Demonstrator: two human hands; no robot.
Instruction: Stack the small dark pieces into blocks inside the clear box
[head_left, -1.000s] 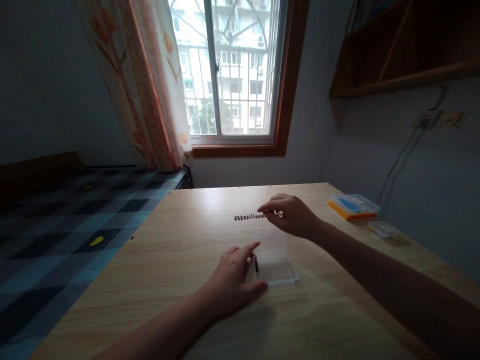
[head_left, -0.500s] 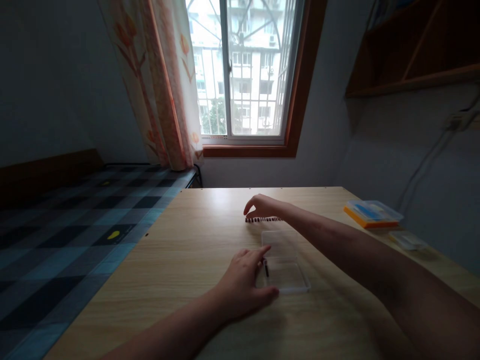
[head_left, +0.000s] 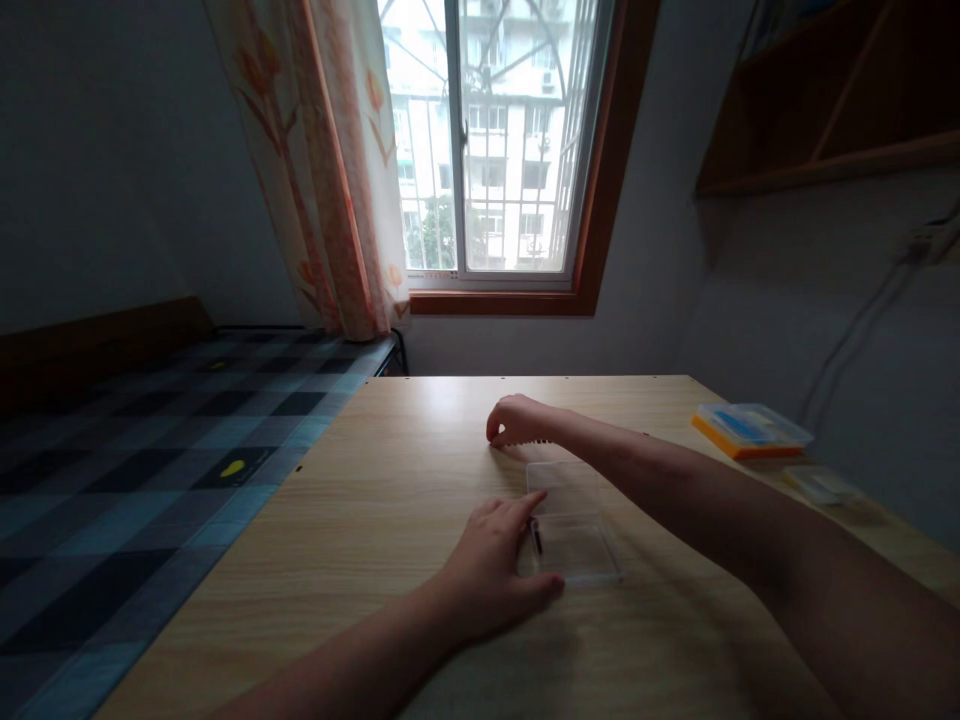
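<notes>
My left hand (head_left: 491,565) lies flat on the wooden table (head_left: 360,560), fingers spread, its fingertips against the left edge of an open clear plastic case (head_left: 574,545). One small dark piece (head_left: 536,537) lies inside the case by those fingertips. My right hand (head_left: 517,420) reaches across beyond the case, fingers curled down over the left end of a row of small dark pieces (head_left: 544,441) on the table. Whether it grips any piece is hidden.
At the table's right side lie an orange-and-blue flat box (head_left: 746,428) under a clear lid and a smaller clear box (head_left: 817,483). A bed with a checked cover (head_left: 150,440) stands to the left. A window with a curtain is behind the table, and shelves hang upper right.
My right hand has slid left along the row of dark pieces and now covers most of it, fingers curling down. My left hand has stayed at the case.
</notes>
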